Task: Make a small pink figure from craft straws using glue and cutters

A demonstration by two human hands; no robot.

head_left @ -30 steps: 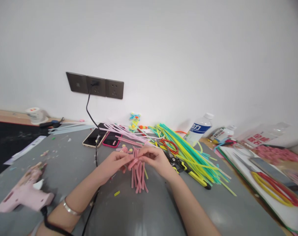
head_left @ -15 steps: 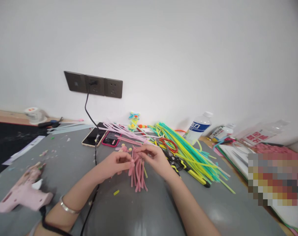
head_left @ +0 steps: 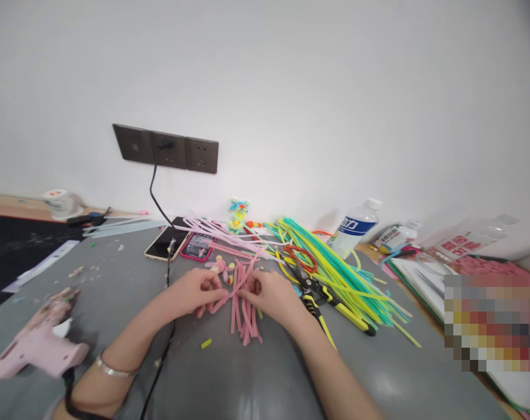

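Note:
Both my hands meet over a bundle of short pink pipe cleaners (head_left: pixel 244 312) lying on the grey table (head_left: pixel 256 379). My left hand (head_left: pixel 194 292) is closed, pinching one end of a pink pipe cleaner (head_left: pixel 232 290) that crosses the bundle. My right hand (head_left: pixel 265 294) is closed too, pinching the same pink strand from the other side, its free end sticking up and to the right. A small pink figure with yellow bits (head_left: pixel 223 268) lies just beyond my fingers.
A pink glue gun (head_left: pixel 35 341) lies at the left, its black cable (head_left: pixel 162 350) running to the wall socket (head_left: pixel 166 149). Two phones (head_left: pixel 180 244), green and yellow pipe cleaners (head_left: pixel 335 268), yellow-handled pliers (head_left: pixel 317 300), a water bottle (head_left: pixel 355 228) and a white board (head_left: pixel 422 274) lie beyond.
My hands have dropped lower onto the bundle and drawn the single pink strand sideways across it; its free end now points up to the right.

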